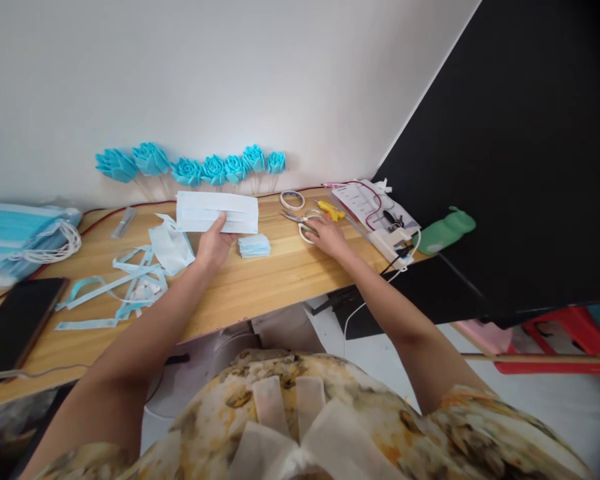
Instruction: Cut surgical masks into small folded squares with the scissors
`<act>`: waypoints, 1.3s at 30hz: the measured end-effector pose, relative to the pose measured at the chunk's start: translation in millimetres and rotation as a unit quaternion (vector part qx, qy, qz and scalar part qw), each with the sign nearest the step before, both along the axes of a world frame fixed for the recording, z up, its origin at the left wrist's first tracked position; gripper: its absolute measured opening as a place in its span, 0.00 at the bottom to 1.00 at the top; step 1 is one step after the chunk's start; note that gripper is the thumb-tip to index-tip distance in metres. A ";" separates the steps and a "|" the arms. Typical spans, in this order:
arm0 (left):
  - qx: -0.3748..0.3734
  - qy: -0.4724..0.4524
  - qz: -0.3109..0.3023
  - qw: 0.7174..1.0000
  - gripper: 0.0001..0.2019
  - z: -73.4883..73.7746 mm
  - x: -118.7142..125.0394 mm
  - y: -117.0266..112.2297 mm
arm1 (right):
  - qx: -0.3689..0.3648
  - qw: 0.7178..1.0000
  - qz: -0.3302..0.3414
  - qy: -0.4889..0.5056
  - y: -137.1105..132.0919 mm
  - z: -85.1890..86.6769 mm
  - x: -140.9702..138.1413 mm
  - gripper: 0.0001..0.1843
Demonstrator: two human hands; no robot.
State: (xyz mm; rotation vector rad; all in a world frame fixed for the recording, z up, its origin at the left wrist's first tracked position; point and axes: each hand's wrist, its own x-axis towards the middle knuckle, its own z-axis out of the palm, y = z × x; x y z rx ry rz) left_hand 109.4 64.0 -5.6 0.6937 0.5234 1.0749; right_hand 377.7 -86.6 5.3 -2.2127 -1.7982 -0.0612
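I am pinching the light, floppy face mask (pixel 217 212) at its lower edge, left hand (pixel 214 243) clenched on it; right hand (pixel 329 235) is touching scissors (pixel 301 223) — grasp unclear.

A pale pleated mask (pixel 217 212), held level, is pinched at its lower edge by the left hand (pixel 213 247). White-handled scissors (pixel 300 219) lie flat to its right, handles touching the right hand (pixel 327 237).

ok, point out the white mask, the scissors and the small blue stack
white mask (pixel 215 211): head view, middle of the sheet.
scissors (pixel 291 216): head view, on the blades.
small blue stack (pixel 254 245): head view, top piece.
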 end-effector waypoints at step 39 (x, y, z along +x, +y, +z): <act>-0.039 0.001 0.013 0.999 0.18 -4.1 -10.2 12.1 | 0.017 0.979 0.187 0.077 42.6 -4.2 -100.1 0.16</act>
